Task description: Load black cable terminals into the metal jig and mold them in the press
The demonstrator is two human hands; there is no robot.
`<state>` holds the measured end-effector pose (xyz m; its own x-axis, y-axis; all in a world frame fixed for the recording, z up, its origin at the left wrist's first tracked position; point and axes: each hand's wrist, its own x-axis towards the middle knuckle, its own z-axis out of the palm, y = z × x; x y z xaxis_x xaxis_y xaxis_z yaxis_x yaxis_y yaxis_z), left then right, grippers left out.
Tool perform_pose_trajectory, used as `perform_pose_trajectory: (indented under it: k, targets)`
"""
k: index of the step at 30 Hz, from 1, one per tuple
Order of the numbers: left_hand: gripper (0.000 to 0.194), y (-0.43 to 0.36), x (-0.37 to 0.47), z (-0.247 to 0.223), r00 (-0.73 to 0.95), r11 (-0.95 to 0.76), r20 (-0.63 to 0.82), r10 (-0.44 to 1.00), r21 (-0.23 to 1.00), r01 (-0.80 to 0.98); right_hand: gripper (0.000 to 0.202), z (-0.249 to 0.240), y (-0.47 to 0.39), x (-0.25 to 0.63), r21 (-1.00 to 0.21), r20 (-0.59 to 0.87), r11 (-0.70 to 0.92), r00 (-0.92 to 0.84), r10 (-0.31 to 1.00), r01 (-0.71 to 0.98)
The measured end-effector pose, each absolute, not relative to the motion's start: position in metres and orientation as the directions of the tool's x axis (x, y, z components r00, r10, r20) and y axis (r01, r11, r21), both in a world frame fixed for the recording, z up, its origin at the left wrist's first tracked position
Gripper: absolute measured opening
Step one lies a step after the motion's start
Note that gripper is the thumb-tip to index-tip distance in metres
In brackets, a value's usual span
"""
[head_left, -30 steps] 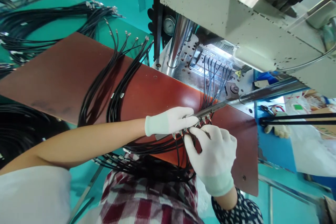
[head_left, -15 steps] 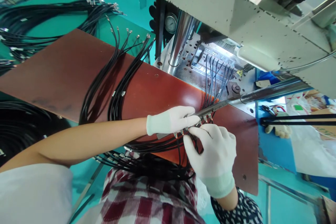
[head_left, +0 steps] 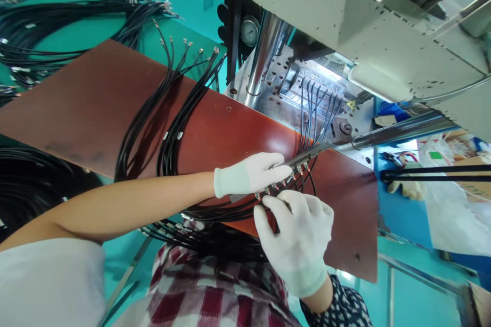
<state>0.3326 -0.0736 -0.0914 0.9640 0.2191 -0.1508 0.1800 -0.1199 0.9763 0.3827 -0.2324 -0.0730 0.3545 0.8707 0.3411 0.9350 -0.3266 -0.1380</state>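
Note:
My left hand [head_left: 253, 174], in a white glove, lies along a long grey metal bar [head_left: 310, 153] and grips it. A row of small metal connectors [head_left: 284, 182] on black cables sticks out along the bar's near edge. Just below the lower left end of this row, my gloved right hand [head_left: 297, 237] has its thumb and forefinger close together at a black cable [head_left: 262, 214]. The fingertips partly cover that cable. Beneath the bar, more black cables [head_left: 218, 213] hang over the board's near edge toward my lap.
A reddish-brown board [head_left: 95, 107] carries two cable bundles [head_left: 172, 138]. Behind it stands a press with steel posts [head_left: 264, 56] and a lit metal mould [head_left: 287, 84], with several cables [head_left: 315, 112] running from it. Further bundles [head_left: 76, 13] lie at left. A glove [head_left: 408, 189] lies at right.
My right hand has moved left and slightly down along the connector row, from its middle to its lower left end. My left hand and the bar have hardly moved.

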Motion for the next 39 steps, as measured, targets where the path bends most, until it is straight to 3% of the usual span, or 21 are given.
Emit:
perform_pose_trajectory:
  k: [7, 11, 15, 25, 28, 31, 34, 36, 39]
  targets:
    - [0.041, -0.074, 0.331, -0.095, 0.965, -0.137, -0.157, 0.209, 0.973, 0.188, 0.006, -0.079, -0.235, 0.396, -0.259, 0.434, -0.321, 0.407, 0.804, 0.911]
    - [0.045, -0.075, 0.33, -0.095, 0.961, -0.097, -0.216, 0.173, 0.967, 0.235, 0.008, -0.065, -0.243, 0.429, -0.143, 0.447, -0.505, 0.511, 0.734, 0.851]
    - [0.046, -0.076, 0.33, -0.094, 0.959, -0.086, -0.221, 0.18, 0.967, 0.239, 0.01, -0.062, -0.236, 0.444, -0.059, 0.415, -0.502, 0.479, 0.774, 0.863]
    - [0.043, -0.074, 0.327, -0.101, 0.971, -0.128, -0.184, 0.151, 0.971, 0.203, 0.015, -0.066, -0.224, 0.444, -0.092, 0.396, -0.512, 0.503, 0.768, 0.854]
    - [0.045, -0.072, 0.328, -0.099, 0.969, -0.098, -0.208, 0.129, 0.97, 0.222, 0.014, -0.055, -0.23, 0.464, -0.129, 0.355, -0.4, 0.419, 0.836, 0.907]
    - [0.048, -0.069, 0.329, -0.094, 0.971, -0.154, -0.217, 0.099, 0.961, 0.23, 0.03, -0.038, -0.23, 0.495, 0.029, 0.258, -0.219, 0.204, 0.944, 0.975]
    - [0.048, -0.069, 0.33, -0.083, 0.973, -0.287, -0.226, 0.048, 0.93, 0.23, 0.038, -0.023, -0.225, 0.521, 0.223, -0.034, -0.055, 0.065, 0.997, 0.973]
    - [0.048, -0.073, 0.332, -0.073, 0.971, -0.391, -0.238, 0.014, 0.893, 0.224, 0.025, -0.018, -0.225, 0.528, 0.251, -0.197, -0.002, 0.053, 0.979, 0.968]
    - [0.049, -0.083, 0.341, -0.056, 0.956, -0.51, -0.29, -0.049, 0.83, 0.226, 0.022, -0.019, -0.239, 0.524, 0.259, -0.259, -0.004, 0.073, 0.963, 0.966]
